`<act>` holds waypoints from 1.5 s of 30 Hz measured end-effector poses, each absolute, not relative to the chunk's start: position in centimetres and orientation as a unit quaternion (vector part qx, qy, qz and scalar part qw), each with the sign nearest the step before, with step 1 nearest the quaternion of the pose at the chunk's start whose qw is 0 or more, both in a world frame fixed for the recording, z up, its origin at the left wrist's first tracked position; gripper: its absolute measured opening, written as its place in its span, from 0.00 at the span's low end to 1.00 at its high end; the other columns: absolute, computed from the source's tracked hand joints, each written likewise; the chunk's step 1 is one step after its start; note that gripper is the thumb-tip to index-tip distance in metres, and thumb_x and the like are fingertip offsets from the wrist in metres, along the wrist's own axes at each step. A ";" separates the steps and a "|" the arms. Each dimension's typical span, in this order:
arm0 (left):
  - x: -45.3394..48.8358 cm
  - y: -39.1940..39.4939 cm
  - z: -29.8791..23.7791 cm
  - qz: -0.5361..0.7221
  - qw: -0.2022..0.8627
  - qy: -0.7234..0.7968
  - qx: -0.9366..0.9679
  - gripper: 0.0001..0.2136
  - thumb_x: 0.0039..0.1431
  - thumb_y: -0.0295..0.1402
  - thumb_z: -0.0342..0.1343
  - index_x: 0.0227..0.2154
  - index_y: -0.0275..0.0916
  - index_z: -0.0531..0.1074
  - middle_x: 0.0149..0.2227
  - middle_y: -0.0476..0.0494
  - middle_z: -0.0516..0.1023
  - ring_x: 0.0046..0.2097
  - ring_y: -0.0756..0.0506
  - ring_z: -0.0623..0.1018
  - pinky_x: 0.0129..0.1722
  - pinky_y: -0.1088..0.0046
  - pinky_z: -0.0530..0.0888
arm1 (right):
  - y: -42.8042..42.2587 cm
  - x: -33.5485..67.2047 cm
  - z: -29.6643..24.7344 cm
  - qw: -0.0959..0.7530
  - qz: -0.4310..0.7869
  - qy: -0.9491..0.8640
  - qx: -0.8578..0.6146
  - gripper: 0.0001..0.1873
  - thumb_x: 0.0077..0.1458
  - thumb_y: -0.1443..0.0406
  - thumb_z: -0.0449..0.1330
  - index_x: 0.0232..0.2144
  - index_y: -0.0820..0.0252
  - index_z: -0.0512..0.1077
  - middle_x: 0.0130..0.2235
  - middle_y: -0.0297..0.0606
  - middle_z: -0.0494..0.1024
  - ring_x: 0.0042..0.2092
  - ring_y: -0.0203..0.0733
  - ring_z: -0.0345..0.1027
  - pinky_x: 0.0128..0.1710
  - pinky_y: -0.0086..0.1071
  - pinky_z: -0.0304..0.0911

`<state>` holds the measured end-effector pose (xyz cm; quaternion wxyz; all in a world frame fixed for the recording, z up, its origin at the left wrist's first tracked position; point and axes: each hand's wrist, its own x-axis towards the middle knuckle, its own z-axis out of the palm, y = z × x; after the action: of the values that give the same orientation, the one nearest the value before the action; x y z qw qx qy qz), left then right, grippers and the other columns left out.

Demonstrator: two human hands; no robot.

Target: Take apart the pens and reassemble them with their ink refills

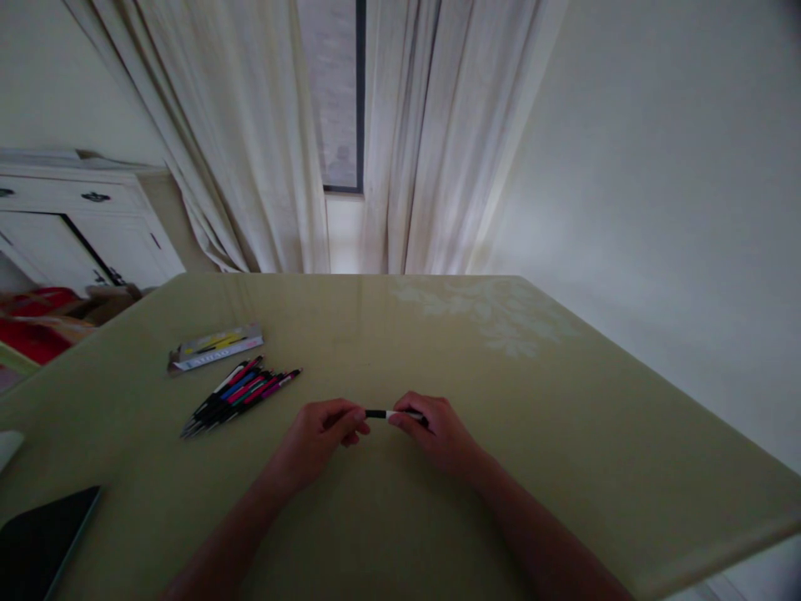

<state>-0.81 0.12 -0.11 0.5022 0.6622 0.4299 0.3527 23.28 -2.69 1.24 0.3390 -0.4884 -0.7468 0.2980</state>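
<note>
Between my two hands, level above the near middle of the table, is a black and white pen (377,414). My left hand (320,434) pinches its left end between thumb and fingers. Around the white right part, my right hand (436,430) is closed, and a dark tip shows past its fingers. The fingers cover much of the pen. To the left of my left hand lies a pile of pens (241,394) with black, pink, blue and purple barrels, pointing toward the lower left. Just behind the pile rests a pen box (216,347) with yellow pictures on it.
A pale green table (563,434) with a leaf pattern at its far right spreads under my hands. At the near left lies a dark flat device (47,538), with a white object (8,446) above it. Curtains (250,133), a white cabinet (88,217) and a wall stand beyond.
</note>
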 end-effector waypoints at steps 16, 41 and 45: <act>-0.4 -0.3 0.6 0.400 0.484 0.423 0.653 0.11 0.58 0.42 0.63 0.36 0.40 0.85 0.29 0.44 0.85 0.29 0.47 0.81 0.30 0.74 0.78 | -3.0 23.3 1.6 0.345 0.355 -0.718 -0.490 0.23 0.64 0.47 0.61 0.34 0.61 0.79 0.24 0.31 0.71 0.26 0.34 0.60 0.27 0.28 0.53; 0.3 -1.1 0.2 0.441 0.365 0.443 0.690 0.09 0.60 0.40 0.65 0.39 0.42 0.84 0.35 0.44 0.86 0.36 0.44 0.83 0.39 0.70 0.79 | -2.4 23.1 0.6 0.558 0.519 -0.519 -0.387 0.40 0.59 0.53 0.68 0.69 0.51 0.60 0.47 0.43 0.80 0.33 0.39 0.70 0.34 0.35 0.70; 0.5 -1.3 0.3 0.430 0.362 0.435 0.704 0.09 0.60 0.40 0.64 0.39 0.42 0.84 0.35 0.45 0.86 0.35 0.44 0.83 0.39 0.70 0.79 | -2.4 22.7 0.2 0.574 0.528 -0.497 -0.381 0.36 0.58 0.54 0.69 0.65 0.52 0.64 0.45 0.42 0.82 0.35 0.40 0.73 0.37 0.37 0.72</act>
<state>0.54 -1.32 0.34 0.3619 0.7036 0.4345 0.4303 22.69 -2.42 0.24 0.5745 -0.3805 -0.4969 0.5275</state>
